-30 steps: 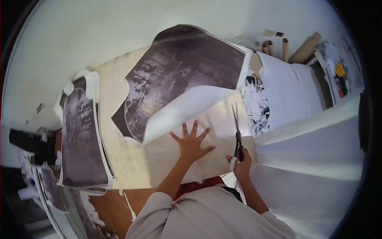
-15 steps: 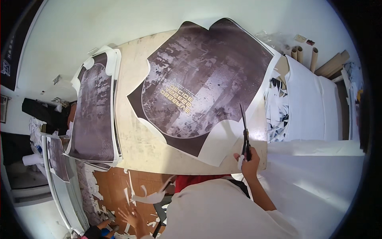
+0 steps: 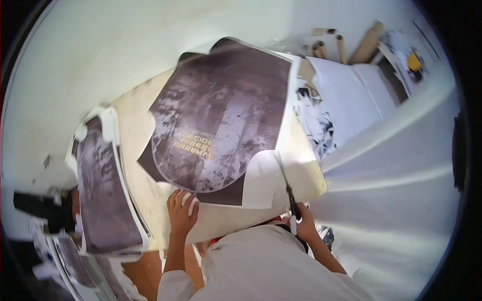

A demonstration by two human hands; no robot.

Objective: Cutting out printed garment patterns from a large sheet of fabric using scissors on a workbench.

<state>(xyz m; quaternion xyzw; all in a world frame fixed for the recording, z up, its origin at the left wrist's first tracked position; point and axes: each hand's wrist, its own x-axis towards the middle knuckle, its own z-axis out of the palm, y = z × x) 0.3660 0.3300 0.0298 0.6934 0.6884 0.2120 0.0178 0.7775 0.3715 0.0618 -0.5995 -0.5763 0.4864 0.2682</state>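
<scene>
A large dark printed sheet (image 3: 216, 100) with curved cut edges, gold lettering and white margins lies on the pale worktable (image 3: 135, 120). My left hand (image 3: 183, 210) rests on the sheet's lower-left edge, fingers slightly apart and bent. My right hand (image 3: 305, 220) holds long black scissors (image 3: 291, 196), blades pointing away from me over the white corner (image 3: 262, 175) at the sheet's lower right. On the table's left lies a narrower stack of similar printed sheets (image 3: 103, 185).
White rolled-out material (image 3: 361, 105) and paper scraps (image 3: 316, 125) lie right of the table, with cardboard tubes (image 3: 340, 47) behind. A dark heap (image 3: 42, 205) and a rail (image 3: 60, 261) are at the left. A white surface (image 3: 391, 210) fills the lower right.
The sheet's folded-over lower flap now lies flat, printed side up. My left hand has left the bare tabletop, dropped below the table, then come to the sheet's lower-left edge. The camera view has shifted.
</scene>
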